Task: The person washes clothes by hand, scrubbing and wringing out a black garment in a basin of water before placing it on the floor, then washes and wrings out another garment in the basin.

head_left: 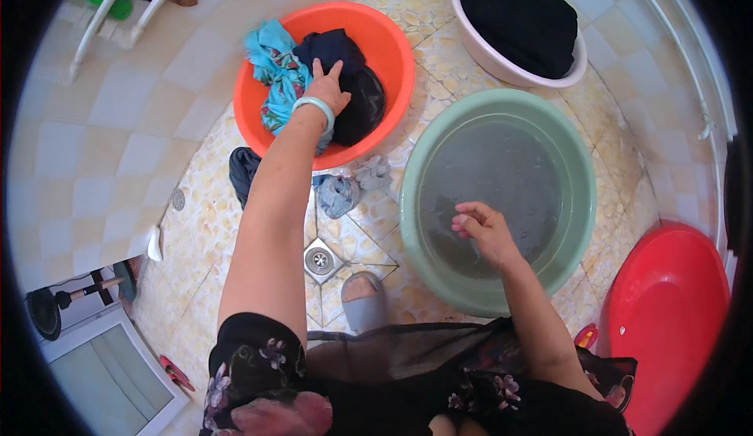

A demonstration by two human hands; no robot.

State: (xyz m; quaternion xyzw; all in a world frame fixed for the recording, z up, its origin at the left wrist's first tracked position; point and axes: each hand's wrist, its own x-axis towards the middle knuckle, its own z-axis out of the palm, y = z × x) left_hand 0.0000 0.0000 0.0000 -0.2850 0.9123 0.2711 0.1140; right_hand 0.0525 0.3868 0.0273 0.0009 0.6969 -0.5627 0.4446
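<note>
My left hand [328, 91] reaches into an orange basin [404, 59] at the back left, a pale bangle on its wrist. Its spread fingers rest on dark clothing [362, 106]. Beside that bundle, a turquoise patterned cloth [278, 71] hangs partly over the basin's rim. Over a green basin [580, 193] of cloudy grey water [502, 161], my right hand [486, 232] hovers with loosely bent fingers and nothing visible in it.
A pale pink basin [486, 63] holds black cloth [522, 24] at the back right. Damp grey-blue cloths [337, 195] and a dark garment [243, 173] lie on the tiles near a floor drain [320, 260]. A red tub [667, 310] stands at the right.
</note>
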